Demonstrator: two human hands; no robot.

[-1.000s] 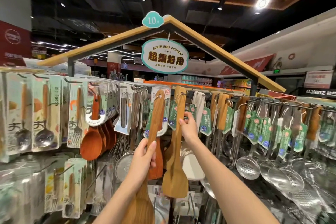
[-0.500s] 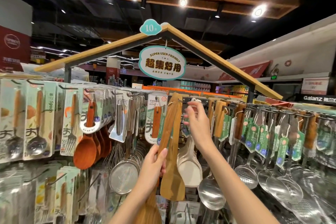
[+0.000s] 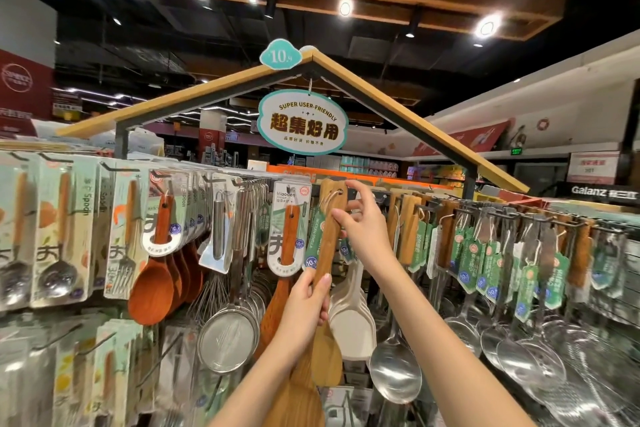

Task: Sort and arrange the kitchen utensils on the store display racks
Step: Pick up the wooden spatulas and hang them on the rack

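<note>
Our left hand [image 3: 306,302] grips the wooden spatula [image 3: 323,274] mid-handle; our right hand [image 3: 363,229] pinches its string loop [image 3: 329,199] at the handle top, by the rack hook [image 3: 375,198]. If the loop misses the hook, the spatula may drop or knock the white spoons [image 3: 353,315] just behind.

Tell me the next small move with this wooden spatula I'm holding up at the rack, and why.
Probably slip the string loop over the hook. The right hand pinches the top of the spatula level with the rack's hooks, the left hand steadies the handle lower down, and whether the loop is on a hook yet cannot be told. Let go only once it hangs.
</note>
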